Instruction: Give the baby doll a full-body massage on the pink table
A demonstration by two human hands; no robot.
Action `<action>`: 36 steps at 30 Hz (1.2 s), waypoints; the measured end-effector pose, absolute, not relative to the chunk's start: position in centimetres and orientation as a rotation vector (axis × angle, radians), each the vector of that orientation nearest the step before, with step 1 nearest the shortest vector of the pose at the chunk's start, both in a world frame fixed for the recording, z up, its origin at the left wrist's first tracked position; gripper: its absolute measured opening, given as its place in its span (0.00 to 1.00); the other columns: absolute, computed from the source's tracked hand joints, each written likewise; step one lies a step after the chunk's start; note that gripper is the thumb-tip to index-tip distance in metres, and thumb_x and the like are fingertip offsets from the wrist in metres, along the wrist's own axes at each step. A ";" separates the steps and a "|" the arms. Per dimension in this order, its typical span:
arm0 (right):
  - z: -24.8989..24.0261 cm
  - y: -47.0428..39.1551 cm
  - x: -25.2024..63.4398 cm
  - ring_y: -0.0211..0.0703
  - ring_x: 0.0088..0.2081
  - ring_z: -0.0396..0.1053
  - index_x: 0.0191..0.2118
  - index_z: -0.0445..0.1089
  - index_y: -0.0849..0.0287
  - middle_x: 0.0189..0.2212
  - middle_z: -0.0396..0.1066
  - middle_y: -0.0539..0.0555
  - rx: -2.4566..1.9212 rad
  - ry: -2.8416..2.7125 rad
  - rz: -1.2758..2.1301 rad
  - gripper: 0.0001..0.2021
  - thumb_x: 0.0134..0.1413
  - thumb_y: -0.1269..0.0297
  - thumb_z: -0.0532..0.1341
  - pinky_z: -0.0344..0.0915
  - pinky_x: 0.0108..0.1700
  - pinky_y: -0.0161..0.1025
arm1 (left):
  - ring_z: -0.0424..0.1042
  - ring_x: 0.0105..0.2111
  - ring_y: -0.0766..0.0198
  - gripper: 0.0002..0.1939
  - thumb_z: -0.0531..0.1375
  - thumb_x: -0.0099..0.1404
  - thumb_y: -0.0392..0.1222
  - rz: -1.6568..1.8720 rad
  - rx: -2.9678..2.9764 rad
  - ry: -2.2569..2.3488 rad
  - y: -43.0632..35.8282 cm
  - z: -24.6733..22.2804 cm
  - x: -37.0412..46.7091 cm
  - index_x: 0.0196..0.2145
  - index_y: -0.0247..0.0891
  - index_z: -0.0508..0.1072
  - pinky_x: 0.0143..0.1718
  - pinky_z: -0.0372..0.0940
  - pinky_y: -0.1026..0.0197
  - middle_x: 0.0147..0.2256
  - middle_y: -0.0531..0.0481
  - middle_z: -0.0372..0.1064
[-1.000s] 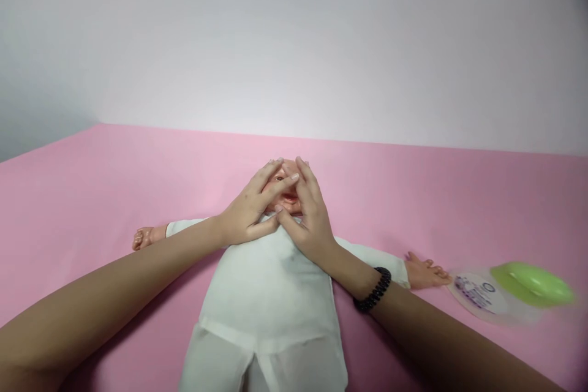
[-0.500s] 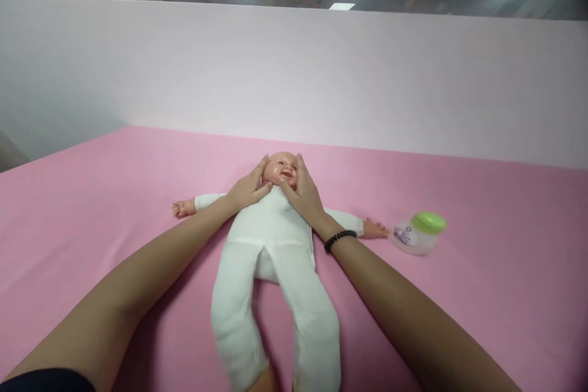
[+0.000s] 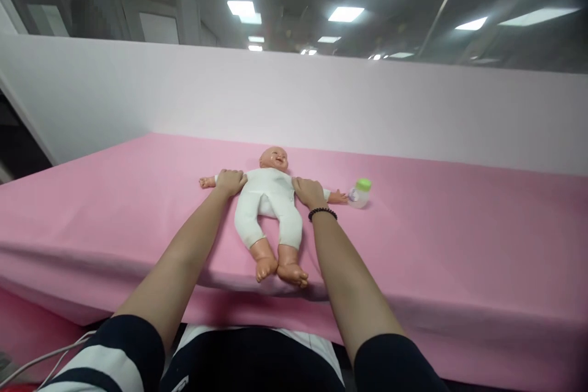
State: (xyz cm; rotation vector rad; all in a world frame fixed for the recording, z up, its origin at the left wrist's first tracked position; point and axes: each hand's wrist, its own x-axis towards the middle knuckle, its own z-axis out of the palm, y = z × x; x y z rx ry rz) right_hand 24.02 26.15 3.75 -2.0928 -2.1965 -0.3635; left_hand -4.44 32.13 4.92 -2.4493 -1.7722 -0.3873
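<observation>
A baby doll (image 3: 267, 184) with a white cloth body and plastic head, hands and feet lies on its back, head away from me. My left hand (image 3: 231, 182) is closed round the doll's upper arm at the left of its chest. At the opposite side, my right hand (image 3: 309, 192), a black coiled band on its wrist, grips the other upper arm. Both of the doll's arms stretch out sideways, and its small hands show beyond mine. Touching or very near its right-side fingertips stands a clear container (image 3: 358, 198) with a green lid.
Pink cloth (image 3: 441, 239) covers the table, and the doll's feet lie near its front edge. A white panel (image 3: 321, 104) rises along the back. Pale cables (image 3: 55, 355) run at the lower left beside my sleeve.
My hands have moved from the sides of the doll's head down to its upper arms. The view has pulled back, so its feet and the table's front edge now show.
</observation>
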 end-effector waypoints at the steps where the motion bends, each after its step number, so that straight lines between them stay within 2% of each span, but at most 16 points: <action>1: 3.9 25.5 24.1 0.55 0.54 0.74 0.61 0.70 0.59 0.54 0.76 0.66 -2.114 -2.163 -0.375 0.20 0.76 0.64 0.46 0.62 0.52 0.46 | 0.76 0.53 0.42 0.26 0.45 0.76 0.49 -0.397 -2.411 -1.794 31.7 5.0 -4.8 0.49 0.32 0.78 0.57 0.59 0.45 0.51 0.30 0.78; 3: 4.0 24.8 24.3 0.53 0.52 0.76 0.60 0.71 0.56 0.52 0.78 0.63 -2.157 -2.085 -0.391 0.19 0.75 0.63 0.49 0.62 0.51 0.45 | 0.77 0.51 0.41 0.26 0.46 0.75 0.51 -0.427 -2.336 -1.850 31.4 4.9 -5.5 0.47 0.31 0.79 0.56 0.60 0.44 0.47 0.28 0.79; 7: 3.7 24.8 24.7 0.59 0.48 0.77 0.48 0.78 0.68 0.44 0.79 0.70 -2.254 -1.786 -0.434 0.27 0.76 0.58 0.43 0.61 0.53 0.53 | 0.76 0.51 0.38 0.29 0.44 0.74 0.54 -0.531 -2.204 -1.976 31.9 4.3 -7.1 0.46 0.32 0.79 0.51 0.62 0.43 0.47 0.27 0.79; 10: 3.4 25.1 25.5 0.62 0.48 0.76 0.46 0.79 0.69 0.43 0.79 0.71 -2.287 -1.650 -0.374 0.28 0.74 0.56 0.44 0.61 0.53 0.54 | 0.77 0.49 0.39 0.30 0.44 0.73 0.57 -0.578 -2.213 -2.028 32.4 3.9 -8.4 0.43 0.35 0.79 0.50 0.62 0.43 0.45 0.30 0.80; 15: 3.6 24.5 28.2 0.67 0.60 0.67 0.55 0.78 0.62 0.54 0.76 0.67 -2.239 -1.541 -0.043 0.27 0.68 0.49 0.51 0.58 0.60 0.61 | 0.77 0.51 0.41 0.28 0.55 0.64 0.68 -0.615 -2.379 -1.951 32.4 4.0 -10.2 0.44 0.43 0.78 0.57 0.58 0.43 0.47 0.40 0.81; 18: 3.6 24.1 29.7 0.63 0.69 0.56 0.61 0.74 0.54 0.64 0.68 0.60 -2.043 -1.593 0.161 0.25 0.61 0.58 0.56 0.51 0.68 0.60 | 0.77 0.50 0.39 0.30 0.59 0.59 0.71 -0.647 -2.367 -1.970 32.0 4.1 -10.7 0.43 0.44 0.77 0.59 0.56 0.39 0.47 0.40 0.81; 21: 3.3 24.0 30.5 0.57 0.72 0.50 0.66 0.69 0.49 0.69 0.61 0.55 -1.924 -1.643 0.243 0.32 0.53 0.66 0.60 0.49 0.71 0.53 | 0.76 0.49 0.37 0.29 0.59 0.60 0.70 -0.703 -2.255 -2.069 31.9 4.1 -10.9 0.42 0.42 0.77 0.58 0.56 0.36 0.44 0.37 0.81; 25: 2.8 24.3 30.4 0.59 0.71 0.51 0.66 0.68 0.50 0.68 0.61 0.59 -1.944 -1.615 0.155 0.30 0.57 0.54 0.65 0.51 0.70 0.53 | 0.72 0.54 0.34 0.24 0.60 0.60 0.60 -0.783 -2.119 -2.180 32.0 3.8 -10.9 0.46 0.41 0.77 0.57 0.58 0.35 0.49 0.34 0.78; 27: 2.4 24.5 30.2 0.60 0.70 0.52 0.64 0.69 0.52 0.66 0.63 0.62 -1.986 -1.588 0.074 0.28 0.59 0.54 0.65 0.52 0.69 0.55 | 0.68 0.58 0.34 0.22 0.61 0.60 0.54 -0.811 -2.080 -2.214 32.1 3.7 -11.0 0.49 0.42 0.77 0.58 0.57 0.34 0.53 0.34 0.76; 32: 2.0 24.9 30.0 0.60 0.65 0.58 0.59 0.72 0.60 0.60 0.67 0.66 -2.020 -1.552 -0.072 0.23 0.57 0.70 0.59 0.57 0.67 0.53 | 0.64 0.62 0.31 0.24 0.61 0.59 0.48 -0.857 -2.043 -2.326 32.4 3.4 -11.0 0.52 0.39 0.75 0.58 0.58 0.34 0.59 0.28 0.69; 34: 2.4 24.9 29.7 0.57 0.64 0.59 0.55 0.74 0.64 0.58 0.68 0.67 -1.968 -1.538 -0.198 0.23 0.55 0.76 0.55 0.55 0.68 0.50 | 0.64 0.61 0.30 0.24 0.61 0.59 0.47 -0.899 -2.043 -2.358 32.6 3.4 -10.9 0.52 0.37 0.74 0.58 0.58 0.34 0.59 0.26 0.68; 36: 3.1 24.6 29.4 0.57 0.67 0.56 0.54 0.73 0.66 0.61 0.64 0.69 -1.915 -1.413 -0.391 0.24 0.54 0.79 0.52 0.51 0.70 0.54 | 0.63 0.61 0.29 0.25 0.61 0.58 0.46 -0.970 -2.049 -2.352 32.6 3.4 -10.7 0.52 0.36 0.74 0.59 0.56 0.32 0.59 0.25 0.67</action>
